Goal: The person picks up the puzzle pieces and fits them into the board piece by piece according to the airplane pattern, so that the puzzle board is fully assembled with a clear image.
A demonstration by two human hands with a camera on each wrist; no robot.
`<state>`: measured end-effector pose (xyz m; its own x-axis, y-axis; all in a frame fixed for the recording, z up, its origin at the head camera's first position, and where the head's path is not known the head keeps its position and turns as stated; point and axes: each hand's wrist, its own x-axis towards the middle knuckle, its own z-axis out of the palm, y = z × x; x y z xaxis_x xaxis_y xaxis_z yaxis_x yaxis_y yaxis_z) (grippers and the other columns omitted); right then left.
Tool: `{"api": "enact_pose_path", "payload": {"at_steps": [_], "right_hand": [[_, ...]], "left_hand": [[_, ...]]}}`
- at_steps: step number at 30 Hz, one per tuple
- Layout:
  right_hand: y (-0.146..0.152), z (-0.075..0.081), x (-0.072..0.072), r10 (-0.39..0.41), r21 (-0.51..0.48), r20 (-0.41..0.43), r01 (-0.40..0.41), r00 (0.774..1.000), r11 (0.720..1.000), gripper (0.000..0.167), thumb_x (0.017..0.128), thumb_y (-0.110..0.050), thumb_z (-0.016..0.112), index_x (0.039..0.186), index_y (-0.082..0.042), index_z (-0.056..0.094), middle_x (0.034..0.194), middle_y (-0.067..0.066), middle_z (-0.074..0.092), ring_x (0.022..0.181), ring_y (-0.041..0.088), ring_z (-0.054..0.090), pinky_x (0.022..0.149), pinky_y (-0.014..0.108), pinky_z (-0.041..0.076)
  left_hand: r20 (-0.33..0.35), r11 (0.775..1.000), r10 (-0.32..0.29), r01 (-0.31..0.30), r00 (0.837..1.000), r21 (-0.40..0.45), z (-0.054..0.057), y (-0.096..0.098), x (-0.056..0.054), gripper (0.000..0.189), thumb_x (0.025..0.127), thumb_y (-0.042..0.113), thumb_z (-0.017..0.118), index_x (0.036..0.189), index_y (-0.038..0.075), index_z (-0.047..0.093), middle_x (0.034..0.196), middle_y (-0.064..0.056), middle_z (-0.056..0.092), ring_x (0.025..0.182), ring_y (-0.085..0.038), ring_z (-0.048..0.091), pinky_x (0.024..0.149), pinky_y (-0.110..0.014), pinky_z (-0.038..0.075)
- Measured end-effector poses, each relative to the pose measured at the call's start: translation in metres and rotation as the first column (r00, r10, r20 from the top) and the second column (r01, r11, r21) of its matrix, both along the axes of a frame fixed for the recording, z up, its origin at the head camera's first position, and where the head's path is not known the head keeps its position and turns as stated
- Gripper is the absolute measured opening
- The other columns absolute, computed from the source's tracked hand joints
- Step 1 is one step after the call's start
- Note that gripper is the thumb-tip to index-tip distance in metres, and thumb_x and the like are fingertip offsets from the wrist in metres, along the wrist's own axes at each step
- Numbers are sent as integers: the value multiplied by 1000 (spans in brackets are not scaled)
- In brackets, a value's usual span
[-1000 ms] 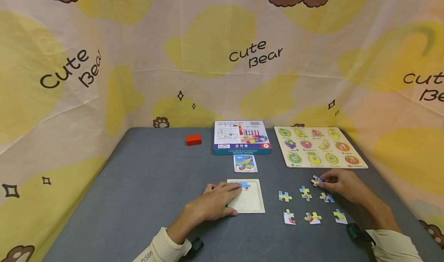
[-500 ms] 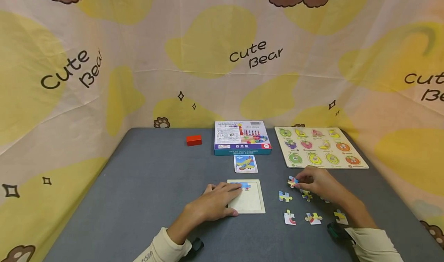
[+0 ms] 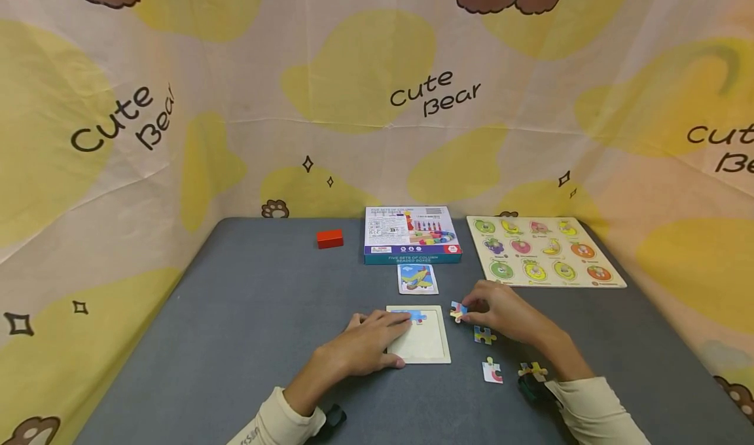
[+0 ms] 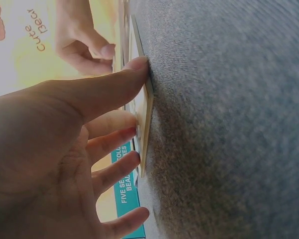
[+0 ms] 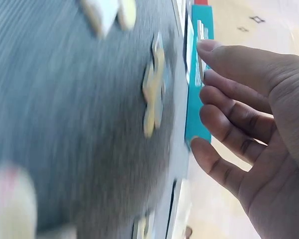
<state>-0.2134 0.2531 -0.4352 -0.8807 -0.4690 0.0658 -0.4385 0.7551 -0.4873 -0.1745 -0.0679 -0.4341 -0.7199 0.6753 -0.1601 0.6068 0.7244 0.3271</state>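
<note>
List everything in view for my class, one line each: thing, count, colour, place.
Cloth backdrop: at least 1, cream with yellow patches, around the table
Table: 1, grey, underneath
Block: 1, red, back, left of the box
Box: 1, white, purple and teal, back centre
Fruit board: 1, pale with coloured fruits, back right
Airplane card: 1, blue and yellow, before the box
Puzzle frame: 1, cream, before the card
Framed piece: at least 1, mostly blue, far edge
Loose pieces: 3 visible, multicoloured, right of the frame
Held piece: 1, multicoloured, between right fingers
Sleeves: 2, cream, forearms
Left hand: 1, bare, touching the frame
Right hand: 1, bare, right of the frame
</note>
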Motion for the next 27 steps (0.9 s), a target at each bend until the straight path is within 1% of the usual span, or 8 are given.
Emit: {"api": "enact_pose_path", "payload": {"at_steps": [5, 10, 18, 27], "right_hand": [[-16, -2, -3, 34, 31, -17, -33, 999, 999, 19, 94, -29, 83, 105, -14, 82, 94, -9, 63, 84, 8, 54, 74, 27, 48], [-28, -2, -5, 73, 38, -30, -72, 997, 997, 19, 93, -26, 83, 104, -11, 82, 94, -8, 65, 84, 7, 56, 76, 29, 50], [-42, -3, -7, 97, 84, -40, -94, 994, 992, 20, 93, -26, 84, 105, -11, 82, 96, -8, 65, 87, 7, 58, 80, 32, 53], [-47, -6, -6, 111, 91, -17, -109, 994, 990, 16, 94, -23, 82, 107, -13, 83, 99, -9, 67, 93, 9, 60, 86, 37, 54]], "left_hand": [[-1, 1000, -1, 1, 1000, 1, 0, 0, 0, 70, 101, 43, 72, 162, 20, 47, 169, 6, 40, 149, -23, 41, 112, -57, 36], [-2, 1000, -2, 2, 1000, 0, -2, -1, -1, 71, 100, 44, 72, 162, 21, 47, 169, 6, 40, 149, -22, 42, 111, -56, 36], [-5, 1000, 2, -2, 1000, 0, -1, -1, -1, 71, 100, 44, 72, 162, 21, 47, 168, 6, 41, 149, -23, 42, 111, -57, 37], [-3, 1000, 0, 0, 1000, 3, 0, -1, 0, 70, 100, 44, 72, 162, 20, 47, 168, 6, 41, 150, -23, 41, 111, -57, 37]]}}
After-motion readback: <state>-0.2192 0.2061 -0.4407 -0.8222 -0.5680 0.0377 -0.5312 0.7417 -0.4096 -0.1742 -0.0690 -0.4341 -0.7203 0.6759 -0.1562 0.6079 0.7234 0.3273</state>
